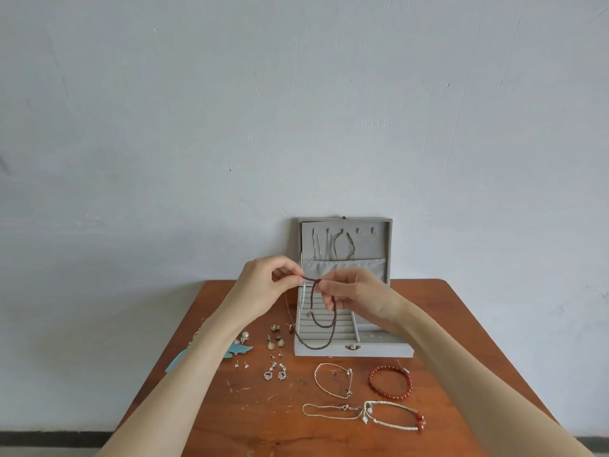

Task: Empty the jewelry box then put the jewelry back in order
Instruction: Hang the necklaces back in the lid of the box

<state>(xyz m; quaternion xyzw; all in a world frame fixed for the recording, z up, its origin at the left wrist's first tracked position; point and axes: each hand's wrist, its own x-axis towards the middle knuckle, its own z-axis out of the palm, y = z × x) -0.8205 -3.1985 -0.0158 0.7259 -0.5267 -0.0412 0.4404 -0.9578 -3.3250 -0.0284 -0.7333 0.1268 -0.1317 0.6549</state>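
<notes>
While standing open at the far edge of the table (230, 423), jewelry box (346, 258) keeping three chains hooked in its lid. Left hand (263, 285) and right hand (356, 296) pinching the dark beaded necklace (316, 324) above the ring rolls, fingers narrow. Emptying or refilling: hard calling. Next, probably needing a free lid hook.

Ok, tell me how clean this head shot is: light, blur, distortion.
Head view: soft, even light, no glare on the table; only a faint shadow on the wall beside the jewelry box. Wide-angle stretch lengthens the forearms at the frame's bottom. Slightly soft overall; the small earrings lack fine detail.
</notes>
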